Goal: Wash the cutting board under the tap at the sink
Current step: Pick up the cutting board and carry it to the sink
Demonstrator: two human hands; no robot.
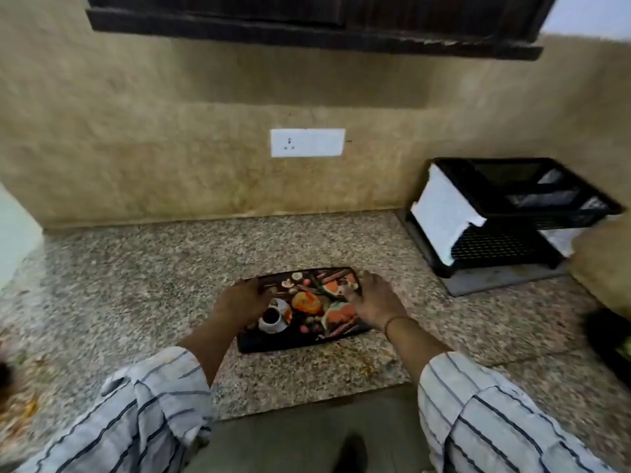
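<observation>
A dark cutting board [304,308] printed with fruit, vegetables and a coffee cup lies flat on the speckled granite counter [153,285], near its front edge. My left hand [240,302] rests on the board's left edge, fingers curled over it. At the right edge, my right hand [374,303] lies on the board with fingers spread across its surface. Whether either hand is lifting the board cannot be told. No sink or tap is in view.
A black two-tier dish rack [512,213] with a white cloth draped on it stands at the back right. A white wall socket [307,142] sits above the counter. Food scraps [20,387] lie at the left, and a dark object [611,339] sits at the right edge.
</observation>
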